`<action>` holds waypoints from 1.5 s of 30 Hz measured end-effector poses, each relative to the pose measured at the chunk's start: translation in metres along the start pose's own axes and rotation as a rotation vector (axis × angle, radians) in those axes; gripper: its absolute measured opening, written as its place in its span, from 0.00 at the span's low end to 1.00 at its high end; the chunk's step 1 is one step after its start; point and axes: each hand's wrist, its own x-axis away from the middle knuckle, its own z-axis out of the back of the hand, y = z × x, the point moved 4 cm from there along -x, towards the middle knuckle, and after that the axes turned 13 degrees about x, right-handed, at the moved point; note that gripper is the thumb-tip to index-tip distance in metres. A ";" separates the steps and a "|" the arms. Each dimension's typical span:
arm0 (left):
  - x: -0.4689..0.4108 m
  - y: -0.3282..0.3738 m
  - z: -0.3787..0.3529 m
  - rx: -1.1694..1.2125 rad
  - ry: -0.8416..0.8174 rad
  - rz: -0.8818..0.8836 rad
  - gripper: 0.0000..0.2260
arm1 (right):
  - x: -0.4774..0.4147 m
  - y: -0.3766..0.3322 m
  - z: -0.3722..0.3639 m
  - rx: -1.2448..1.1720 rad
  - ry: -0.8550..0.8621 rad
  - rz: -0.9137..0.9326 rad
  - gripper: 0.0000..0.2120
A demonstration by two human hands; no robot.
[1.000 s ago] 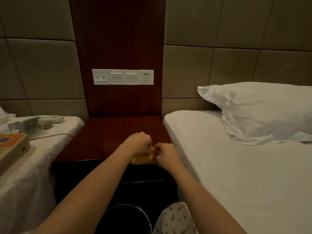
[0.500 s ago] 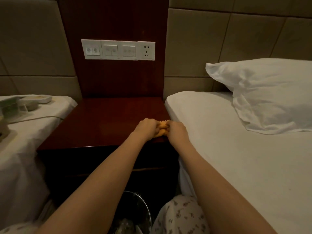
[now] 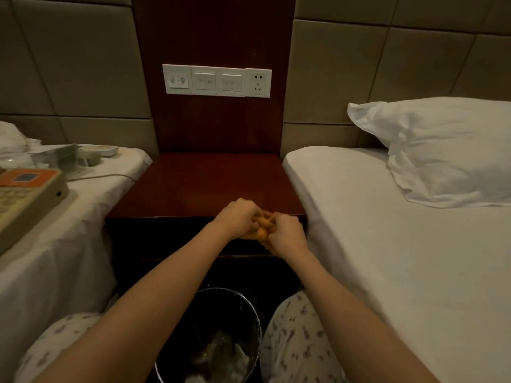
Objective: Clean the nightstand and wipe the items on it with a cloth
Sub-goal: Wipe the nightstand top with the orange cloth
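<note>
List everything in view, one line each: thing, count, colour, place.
nightstand: one, dark red wood, centre, between the beds
cloth: one, orange, at the nightstand's front edge, bunched between both hands
switch panel: one, white, on the wood wall above the nightstand
beds: two, white sheets, left and right of the nightstand
pillow: one, white, on the right bed
telephone: one, beige with an orange label, on the left bed
bin: one, black, on the floor below, with rubbish inside
wall pads: several, beige, behind both beds
knees: two, patterned white trousers, either side of the bin
left hand: grips the cloth
right hand: grips the cloth
</note>
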 end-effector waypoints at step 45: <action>0.140 -0.122 -0.099 1.092 -0.060 0.438 0.05 | 0.077 -0.069 -0.152 -1.345 -0.428 -0.468 0.16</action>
